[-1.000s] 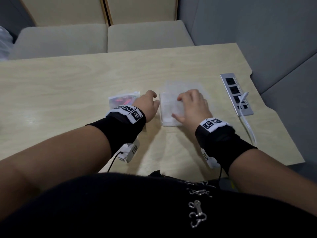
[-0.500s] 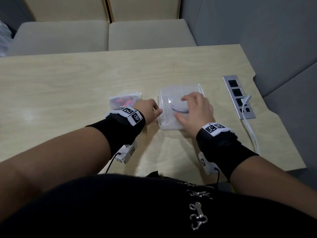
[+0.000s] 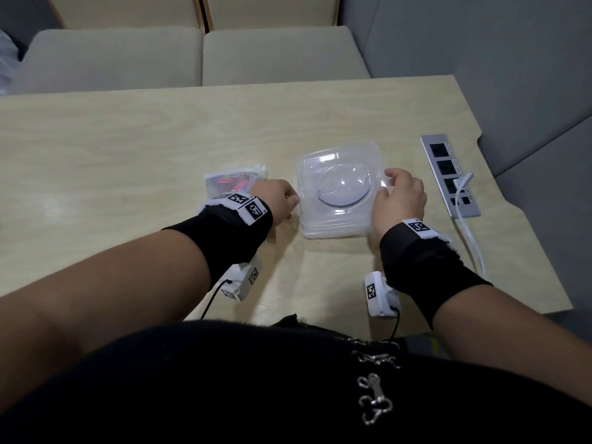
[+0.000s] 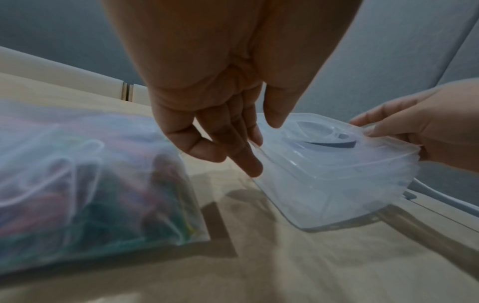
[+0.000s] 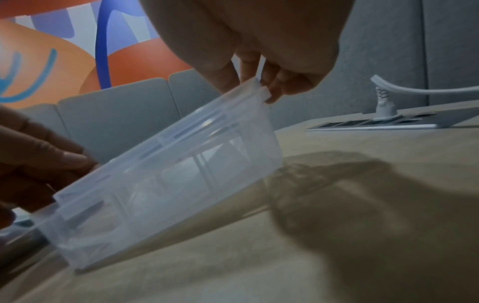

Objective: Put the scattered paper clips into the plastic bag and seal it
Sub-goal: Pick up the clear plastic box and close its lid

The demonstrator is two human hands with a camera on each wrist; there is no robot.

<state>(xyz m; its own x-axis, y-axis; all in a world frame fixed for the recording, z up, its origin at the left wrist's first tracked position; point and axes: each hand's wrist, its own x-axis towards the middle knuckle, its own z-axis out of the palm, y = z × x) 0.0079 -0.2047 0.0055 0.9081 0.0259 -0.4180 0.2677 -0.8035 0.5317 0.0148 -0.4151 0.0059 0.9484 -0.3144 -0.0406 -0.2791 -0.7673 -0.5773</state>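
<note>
A clear plastic box point(image 3: 339, 190) with a domed lid stands on the wooden table point(image 3: 160, 139). The right wrist view shows the box point(image 5: 181, 174) tilted, its right side lifted. My right hand point(image 3: 386, 187) pinches the box's right rim point(image 5: 260, 90). My left hand point(image 3: 293, 203) holds the left edge, thumb over the lid and fingers point(image 4: 249, 162) against the side. Left of it lies a sealed-looking plastic bag point(image 3: 234, 182) full of coloured paper clips point(image 4: 90, 174). I see no loose clips on the table.
A grey power strip point(image 3: 450, 174) is set into the table at the right, with a white cable point(image 3: 469, 238) plugged in and trailing toward the front edge. Grey bench seats point(image 3: 192, 56) run along the far side.
My right hand slid off the top of the lid to the box's right rim and raised that side. My left hand stayed at the left edge.
</note>
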